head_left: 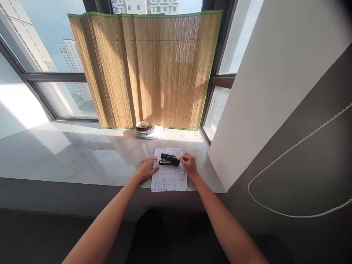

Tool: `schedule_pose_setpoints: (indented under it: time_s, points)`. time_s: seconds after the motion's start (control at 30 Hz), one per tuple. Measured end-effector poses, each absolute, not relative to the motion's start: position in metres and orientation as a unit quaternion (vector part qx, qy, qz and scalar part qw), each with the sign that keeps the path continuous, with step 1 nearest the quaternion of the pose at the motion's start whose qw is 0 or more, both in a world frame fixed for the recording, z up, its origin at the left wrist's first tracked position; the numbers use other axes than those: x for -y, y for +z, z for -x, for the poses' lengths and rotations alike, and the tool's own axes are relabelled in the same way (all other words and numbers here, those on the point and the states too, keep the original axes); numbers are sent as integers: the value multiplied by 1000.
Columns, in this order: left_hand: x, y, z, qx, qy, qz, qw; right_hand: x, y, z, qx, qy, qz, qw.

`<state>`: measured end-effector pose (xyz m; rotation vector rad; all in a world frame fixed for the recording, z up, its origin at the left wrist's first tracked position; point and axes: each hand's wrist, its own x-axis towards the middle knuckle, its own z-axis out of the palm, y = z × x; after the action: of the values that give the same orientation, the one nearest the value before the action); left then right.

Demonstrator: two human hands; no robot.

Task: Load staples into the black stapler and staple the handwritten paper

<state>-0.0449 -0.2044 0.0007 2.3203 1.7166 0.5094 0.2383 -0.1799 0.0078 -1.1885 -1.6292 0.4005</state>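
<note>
A black stapler [169,160] rests on a sheet of paper [171,179] covered in handwriting, its top arm and base slightly apart at the left end. My left hand [146,169] lies open at the paper's left edge, fingers stretched and touching the sheet, just left of the stapler. At the stapler's right end, my right hand [189,163] is closed in a pinch on a small orange-red thing [178,158]. Whether that piece belongs to the stapler or is separate, I cannot tell. The fingers partly hide it.
The paper lies at the front edge of a wide marble-look windowsill [110,161]. Behind it stands a stack of plates [144,132]. A bamboo blind [154,73] covers the middle window. A white wall [264,91] and a hanging bead cord [288,148] are on the right.
</note>
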Motion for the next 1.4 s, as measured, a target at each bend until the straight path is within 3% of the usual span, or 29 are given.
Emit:
schedule_pose_setpoints:
  time_s: [0.53,0.7,0.77,0.87,0.93,1.0,1.07,1.13,1.4]
  points:
    - [206,4,44,-596,225,-759,138,162,12,-231,703,187,490,480]
    - [205,0,47,-592,248,-750,161,158,22,-209,790,199,462,350]
    - [207,2,46,-582,291,-734,194,161,24,-200,802,194,472,309]
    - [212,12,38,-563,474,-636,231,176,29,-190,797,100,476,358]
    - [217,24,29,-551,625,-485,267,190,35,-187,811,-14,428,398]
    - [220,37,18,-517,700,-298,392,204,41,-184,844,-123,346,391]
    - [223,46,11,-450,684,-148,554,214,47,-182,874,-202,267,353]
    - [224,51,8,-381,661,-71,642,219,51,-182,882,-249,231,326]
    - [227,42,4,-334,672,-43,660,221,45,-187,863,-271,252,344]
